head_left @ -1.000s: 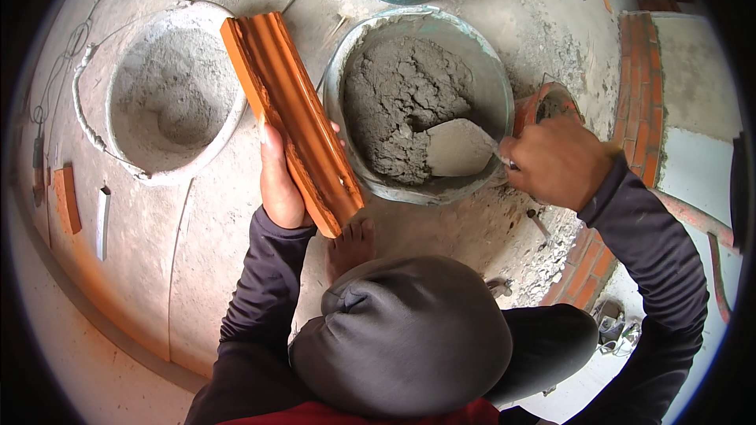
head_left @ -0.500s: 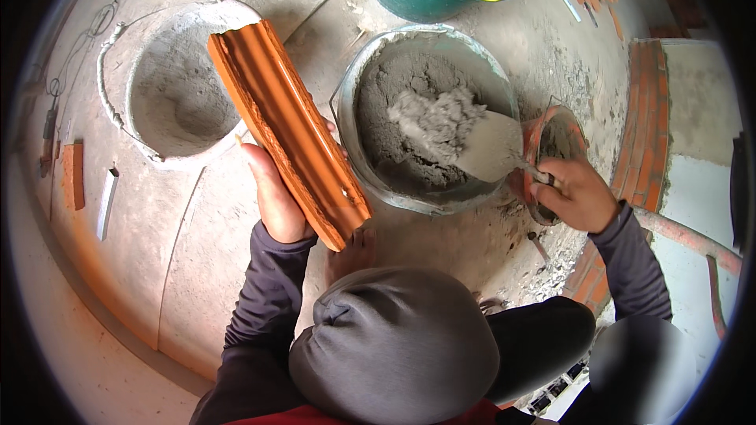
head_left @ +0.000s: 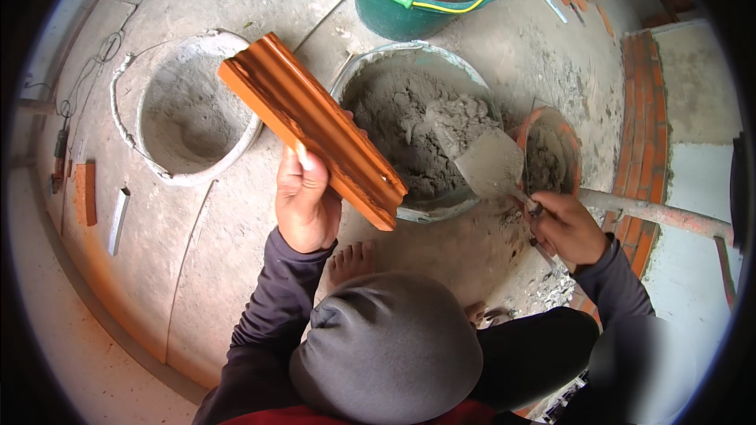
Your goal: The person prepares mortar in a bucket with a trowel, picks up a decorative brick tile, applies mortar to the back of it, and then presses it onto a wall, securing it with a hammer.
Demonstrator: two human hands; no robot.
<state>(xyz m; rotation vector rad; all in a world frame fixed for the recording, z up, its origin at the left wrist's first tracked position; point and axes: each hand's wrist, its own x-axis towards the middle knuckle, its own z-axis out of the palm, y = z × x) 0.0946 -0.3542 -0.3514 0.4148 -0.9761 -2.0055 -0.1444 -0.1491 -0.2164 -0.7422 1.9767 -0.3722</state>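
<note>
My left hand (head_left: 305,201) is closed round the edge of a long orange clay brick (head_left: 315,130) with grooves along its face, held up at a slant. My right hand (head_left: 568,228) grips the handle of a trowel (head_left: 492,165). A lump of wet grey mortar (head_left: 461,120) rides on the front of its blade, over a large bucket (head_left: 346,79) of mortar. The brick's lower end covers part of that bucket's near left rim. Some of my left fingers are hidden behind the brick.
Left stands a mortar-crusted bucket (head_left: 250,138). A green bucket (head_left: 394,20) of orange bricks is at the back; a small orange bucket (head_left: 573,130) sits right, by a metal pole (head_left: 661,214). A brick piece (head_left: 86,193) and metal strip (head_left: 119,222) lie far left.
The trowel and its mortar have shifted slightly in my right hand's grip toward the bucket's right side. My left hand has tilted the brick flatter and moved it to the right.
</note>
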